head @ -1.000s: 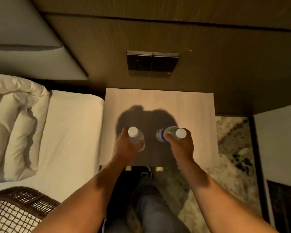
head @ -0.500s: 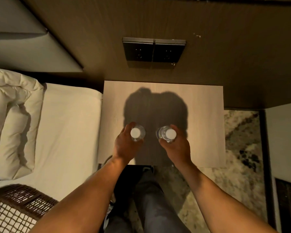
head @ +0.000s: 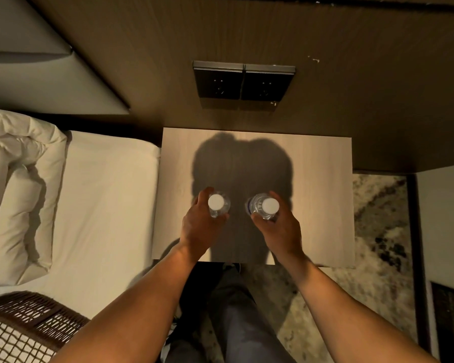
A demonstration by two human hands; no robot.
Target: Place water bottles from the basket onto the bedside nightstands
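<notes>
1. Dim bedside corner seen from straight above: a pale wooden nightstand, the bench [head: 320, 179] here, stands against a dark panelled wall [head: 351, 100] carrying a twin socket plate [head: 243, 82] at 12 o'clock.
2. White bed [head: 102, 205] with a pillow [head: 19, 195] lies at 9 o'clock, and a patterned carpet [head: 378, 231] at 3 o'clock.
3. Only a corner of the woven basket [head: 24, 328] shows at 8 o'clock, cut off by the frame edge; its contents cannot be made out.
4. Shadow from the head and arms covers the middle of the bench, so the bottle bases and whether they touch the wood are hard to tell.
5. Left hand [head: 202, 229], as a grip, is wrapped around the left bottle [head: 219, 205]; the bottle sits at 12 o'clock of the palm, thumb on one side, fingers mostly hidden behind it.
6. Right hand [head: 281, 231] is clamped on the right bottle [head: 263, 208], which sits at 11 o'clock of the palm, fingers curling round its far side.
7. Both bottles are over the front half of the bench, near each other but apart.
8. Each bottle's long axis runs nearly straight toward the camera, white cap up; the right one tilts slightly, showing a strip of blue label at its 9 o'clock side.
9. Dark trousers [head: 241, 323] show between the forearms at 6 o'clock.
</notes>
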